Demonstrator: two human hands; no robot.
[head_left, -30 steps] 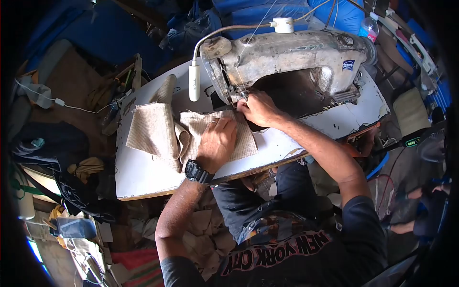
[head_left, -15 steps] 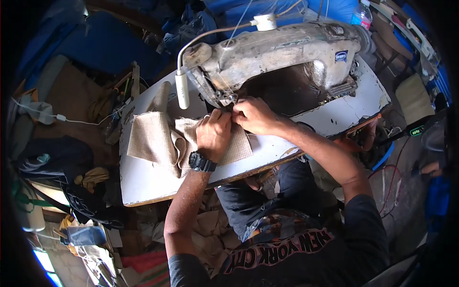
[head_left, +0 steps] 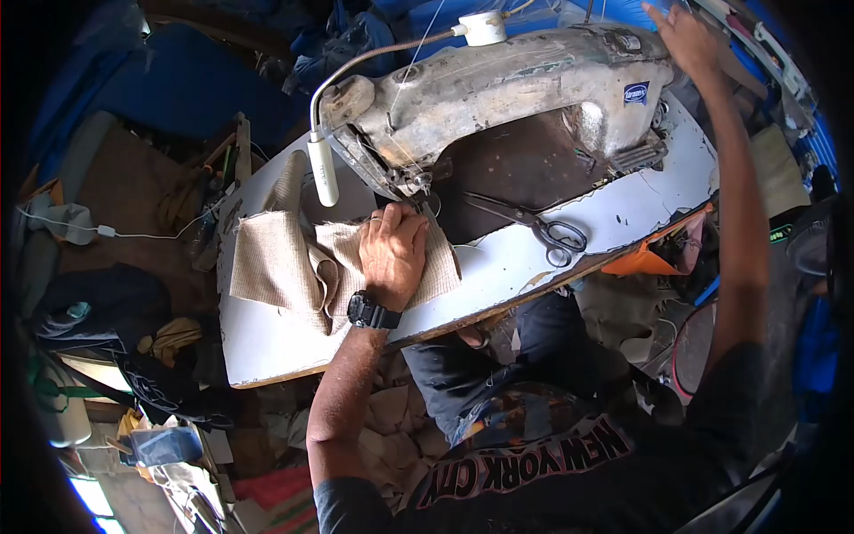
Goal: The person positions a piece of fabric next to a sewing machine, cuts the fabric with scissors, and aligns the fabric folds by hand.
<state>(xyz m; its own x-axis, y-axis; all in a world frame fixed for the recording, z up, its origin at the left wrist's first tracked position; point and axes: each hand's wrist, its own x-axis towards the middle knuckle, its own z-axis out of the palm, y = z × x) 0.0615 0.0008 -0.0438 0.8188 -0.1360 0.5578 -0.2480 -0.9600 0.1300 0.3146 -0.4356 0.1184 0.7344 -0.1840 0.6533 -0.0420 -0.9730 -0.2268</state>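
Note:
My left hand (head_left: 391,254), with a black watch at its wrist, lies on a piece of beige woven fabric (head_left: 267,262). Its fingers rest over the cloth just in front of the needle area of a worn grey sewing machine (head_left: 525,84). The fabric is partly folded, with one flap to the left of my hand. Up at the machine's right end is my right hand (head_left: 689,43), fingers apart and nothing seen in them. It hides the handwheel there, and I cannot tell if they touch. Dark scissors (head_left: 534,227) lie on the table below the machine's arm.
The white sewing table (head_left: 267,343) has chipped edges. A white lamp (head_left: 323,169) on a bent neck hangs left of the machine head. An orange cloth (head_left: 645,258) sticks out under the table's right edge. Fabric scraps (head_left: 391,427) cover the floor.
My right hand has left the needle area and moved up to the machine's right end, uncovering the scissors. My left hand has stayed on the fabric, its fingers now flatter.

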